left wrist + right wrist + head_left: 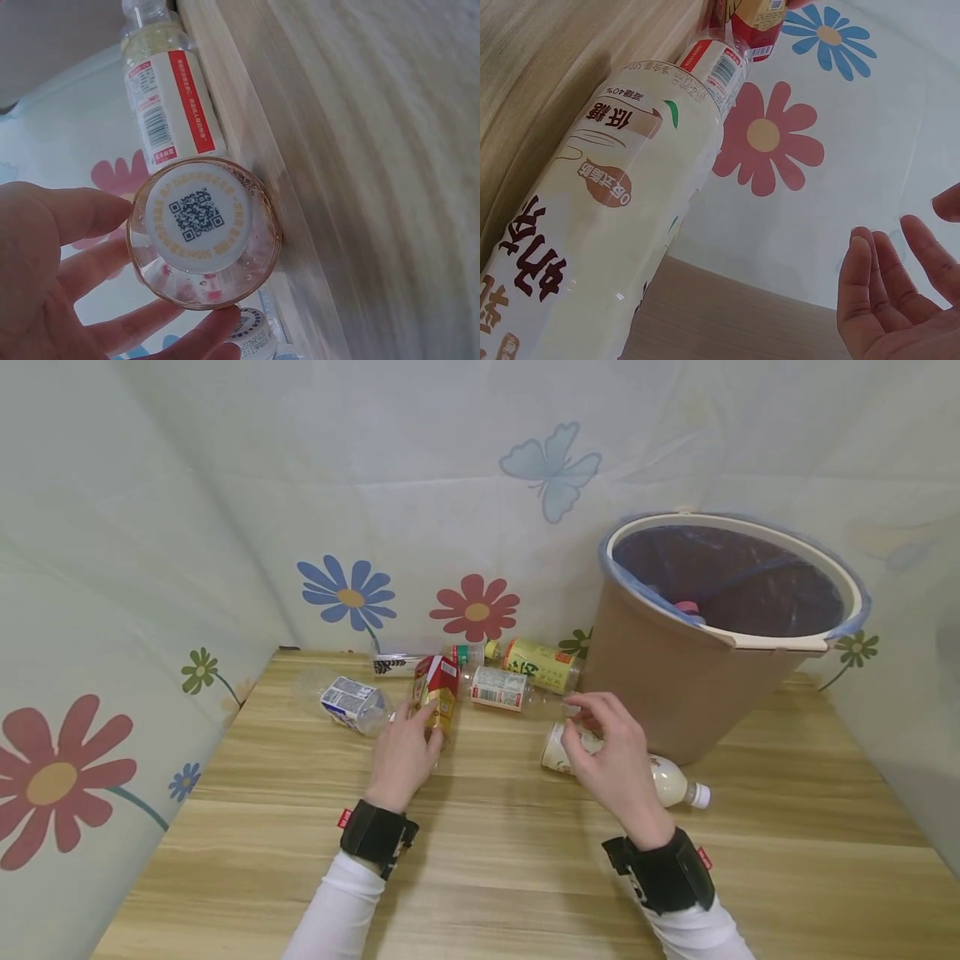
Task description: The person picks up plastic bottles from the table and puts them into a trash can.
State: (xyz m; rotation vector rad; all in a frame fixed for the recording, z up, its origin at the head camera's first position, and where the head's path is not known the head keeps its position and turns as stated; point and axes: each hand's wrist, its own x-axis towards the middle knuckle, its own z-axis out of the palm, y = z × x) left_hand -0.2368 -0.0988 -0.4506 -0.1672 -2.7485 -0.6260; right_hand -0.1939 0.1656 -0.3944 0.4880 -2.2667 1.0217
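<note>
My left hand grips a clear bottle with a red and yellow label, its thumb and fingers spread around the sides. In the left wrist view that bottle's base faces the camera with a round QR-code sticker. My right hand holds nothing, its fingers loosely bent. It hovers over a milk tea bottle with a white cap, lying on its side; the right wrist view shows the hand apart from the bottle. Near its fingertips lies a clear bottle with a white and red label.
A brown bin lined with a bluish bag stands at the back right, with a pink-capped item inside. A clear bottle with a blue-white label, a yellow-labelled bottle and a green-labelled bottle lie around on the wooden table.
</note>
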